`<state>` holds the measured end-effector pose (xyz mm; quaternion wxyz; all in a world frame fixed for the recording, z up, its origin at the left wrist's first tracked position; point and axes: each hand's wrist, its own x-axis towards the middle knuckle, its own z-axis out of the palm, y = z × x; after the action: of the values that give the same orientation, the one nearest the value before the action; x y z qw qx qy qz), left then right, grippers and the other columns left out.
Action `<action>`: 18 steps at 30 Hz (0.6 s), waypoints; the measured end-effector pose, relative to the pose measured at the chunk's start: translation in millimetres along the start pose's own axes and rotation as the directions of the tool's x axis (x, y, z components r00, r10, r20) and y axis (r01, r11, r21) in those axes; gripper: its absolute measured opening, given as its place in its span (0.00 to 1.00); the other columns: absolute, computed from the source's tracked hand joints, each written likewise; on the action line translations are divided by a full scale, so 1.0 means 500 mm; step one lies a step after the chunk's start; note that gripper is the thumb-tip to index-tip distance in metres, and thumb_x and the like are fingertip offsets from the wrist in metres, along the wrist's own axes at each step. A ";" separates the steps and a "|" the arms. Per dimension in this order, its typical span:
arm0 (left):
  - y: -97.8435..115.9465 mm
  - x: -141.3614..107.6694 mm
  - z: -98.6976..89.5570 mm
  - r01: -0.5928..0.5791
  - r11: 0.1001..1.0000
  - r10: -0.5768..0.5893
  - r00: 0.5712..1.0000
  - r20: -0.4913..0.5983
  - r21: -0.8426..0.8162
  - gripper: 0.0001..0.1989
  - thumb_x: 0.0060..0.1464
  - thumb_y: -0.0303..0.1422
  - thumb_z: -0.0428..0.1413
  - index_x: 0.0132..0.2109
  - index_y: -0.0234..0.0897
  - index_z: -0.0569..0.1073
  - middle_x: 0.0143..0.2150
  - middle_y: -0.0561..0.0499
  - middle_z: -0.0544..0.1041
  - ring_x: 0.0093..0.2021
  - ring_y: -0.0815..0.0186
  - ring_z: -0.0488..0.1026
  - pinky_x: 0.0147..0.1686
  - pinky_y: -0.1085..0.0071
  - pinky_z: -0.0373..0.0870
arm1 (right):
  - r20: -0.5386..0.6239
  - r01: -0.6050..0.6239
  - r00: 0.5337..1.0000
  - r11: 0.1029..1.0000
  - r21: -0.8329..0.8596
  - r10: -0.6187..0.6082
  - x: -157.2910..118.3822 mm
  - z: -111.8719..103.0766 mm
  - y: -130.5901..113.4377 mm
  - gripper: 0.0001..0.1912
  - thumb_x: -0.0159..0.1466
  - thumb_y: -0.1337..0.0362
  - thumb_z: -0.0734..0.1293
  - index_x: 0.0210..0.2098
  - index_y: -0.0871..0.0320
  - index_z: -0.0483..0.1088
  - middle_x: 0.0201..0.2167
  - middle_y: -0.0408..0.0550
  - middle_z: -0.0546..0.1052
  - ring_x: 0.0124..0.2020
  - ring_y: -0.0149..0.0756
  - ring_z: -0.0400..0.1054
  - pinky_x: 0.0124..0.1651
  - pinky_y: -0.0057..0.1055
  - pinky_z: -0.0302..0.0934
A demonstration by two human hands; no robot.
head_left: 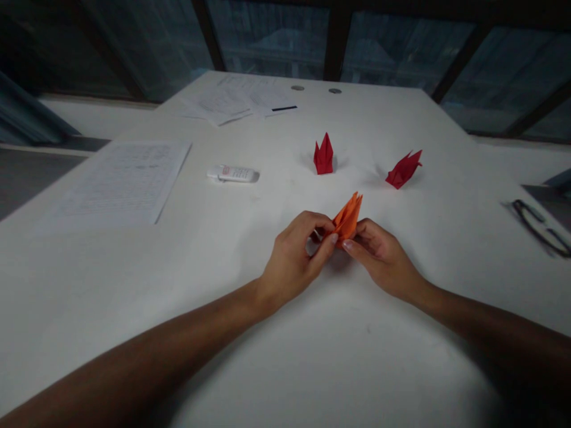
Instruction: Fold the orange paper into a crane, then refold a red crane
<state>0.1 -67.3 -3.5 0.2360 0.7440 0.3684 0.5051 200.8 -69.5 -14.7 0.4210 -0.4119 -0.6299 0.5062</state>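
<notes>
— What are the hands holding?
— Left hand point(300, 252) and right hand point(384, 255) pinch a pointed, creased orange paper figure point(348, 221), near two angular red paper figures point(324, 156).
— Any writing?
— Printed lines—too small to read—on the left sheet point(129, 181).

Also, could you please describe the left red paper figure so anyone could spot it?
On the white table, look just beyond the orange folded paper. It is the red piece pointing straight up; its red neighbour, to the right, leans over.
</notes>
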 end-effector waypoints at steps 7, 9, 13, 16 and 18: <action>0.005 0.002 -0.004 0.074 0.997 -0.074 0.997 0.036 -0.016 0.07 0.63 0.28 0.58 0.48 0.37 0.72 0.43 0.50 0.78 0.38 0.69 0.74 0.40 0.70 0.74 | -0.015 -0.007 1.000 1.000 -0.020 0.006 -0.003 0.001 -0.001 0.08 0.69 0.56 0.70 0.43 0.52 0.71 0.41 0.46 0.78 0.42 0.39 0.73 0.52 0.41 0.68; 0.005 0.002 -0.005 0.089 0.996 -0.089 0.995 0.046 -0.010 0.07 0.63 0.28 0.58 0.48 0.38 0.72 0.43 0.49 0.78 0.39 0.68 0.75 0.40 0.70 0.74 | -0.021 -0.011 1.000 1.000 -0.028 0.010 -0.003 0.001 -0.001 0.08 0.69 0.55 0.69 0.43 0.52 0.71 0.41 0.46 0.78 0.42 0.39 0.73 0.52 0.41 0.68; 0.004 0.003 -0.006 0.072 0.997 -0.072 0.995 0.064 -0.001 0.06 0.64 0.29 0.57 0.48 0.38 0.72 0.44 0.48 0.78 0.40 0.67 0.75 0.39 0.69 0.73 | -0.018 0.002 1.000 0.999 -0.034 -0.003 -0.003 -0.001 0.000 0.08 0.69 0.55 0.69 0.42 0.52 0.71 0.40 0.46 0.78 0.40 0.39 0.72 0.51 0.41 0.69; 0.002 0.003 -0.008 0.049 0.999 -0.048 0.996 0.077 -0.004 0.07 0.64 0.30 0.58 0.49 0.38 0.72 0.45 0.48 0.77 0.41 0.67 0.74 0.39 0.69 0.73 | -0.009 0.012 1.000 0.999 -0.032 -0.012 -0.002 -0.001 0.001 0.07 0.70 0.55 0.69 0.42 0.51 0.70 0.39 0.45 0.77 0.39 0.38 0.72 0.50 0.40 0.68; 0.002 0.004 -0.009 0.043 0.999 -0.042 0.995 0.087 -0.003 0.08 0.64 0.30 0.58 0.50 0.38 0.72 0.46 0.48 0.77 0.41 0.67 0.74 0.38 0.70 0.73 | -0.005 0.016 1.000 0.999 -0.031 -0.016 -0.002 -0.001 0.001 0.07 0.70 0.56 0.69 0.42 0.51 0.70 0.38 0.45 0.77 0.39 0.37 0.72 0.49 0.39 0.68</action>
<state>-3.5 -66.4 0.0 0.2641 0.7567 0.3724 0.4680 201.5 -70.2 -15.4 0.4201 -0.4146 -0.6399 0.4922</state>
